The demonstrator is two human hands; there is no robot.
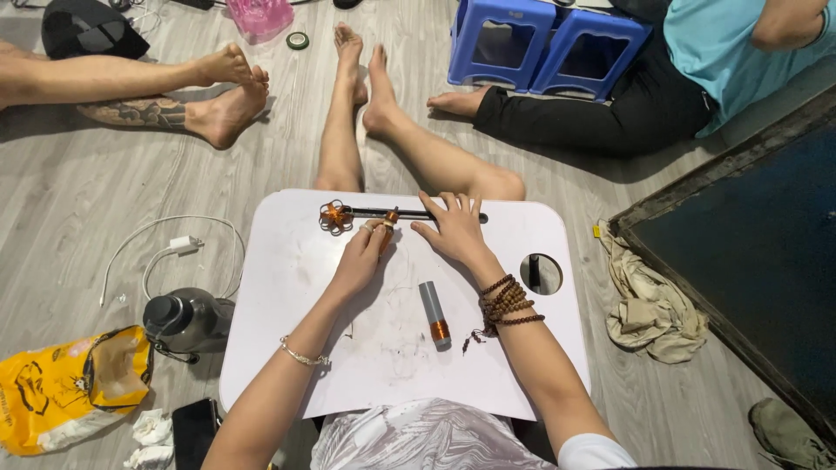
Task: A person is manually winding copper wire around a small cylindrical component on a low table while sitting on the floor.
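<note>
The left hand (361, 258) pinches a small copper coil (386, 228) at the far edge of the white worktop (296, 287); the right hand (453, 231) lies open and flat just beside it. A dark rod (409, 213) runs left to right beyond both hands. A grey tube (434, 313) lies nearer. Around them are a grey plank floor (70, 209) and blue stools (544, 43).

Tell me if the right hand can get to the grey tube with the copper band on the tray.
Probably yes: the right hand rests flat on the white tray, and the grey tube lies just beside its wrist, nothing between them.
</note>
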